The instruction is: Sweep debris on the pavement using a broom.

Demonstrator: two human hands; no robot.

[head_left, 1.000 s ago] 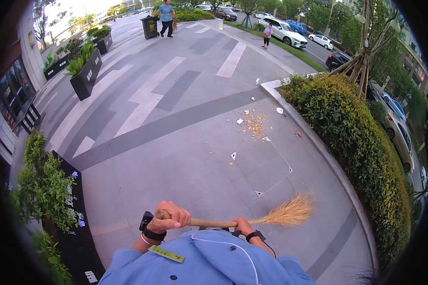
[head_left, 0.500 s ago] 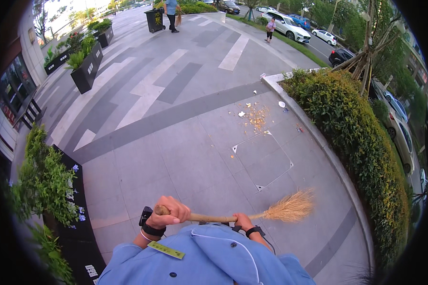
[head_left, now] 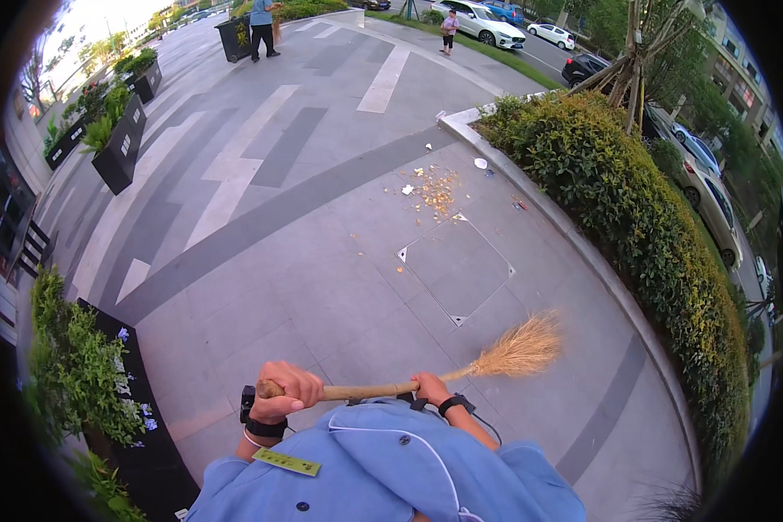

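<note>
Across the front of my body lies a straw broom (head_left: 520, 346) with a long wooden handle, its bristles spread out to the right above the paving. My left hand (head_left: 292, 390) is wrapped round the handle near its end. Farther along, close to the bristles, my right hand (head_left: 428, 388) also grips the handle. Both wrists carry black straps. Ahead on the grey tiles is a scatter of yellow-brown litter (head_left: 437, 190), with a few white scraps in and around it. A white piece (head_left: 480, 163) lies to its right.
A hedge (head_left: 609, 191) behind a stone kerb (head_left: 574, 239) runs along the right. Black planters (head_left: 117, 152) stand on the left. A square cover (head_left: 457, 270) is set in the paving. Farther off are a person in blue (head_left: 263, 26) beside a dark bin (head_left: 233, 40), another person (head_left: 449, 33), and parked cars.
The surroundings have shifted left in the picture, and the litter sits a little nearer the left. Both hands keep hold of the broom, which has tilted slightly upward at its bristles.
</note>
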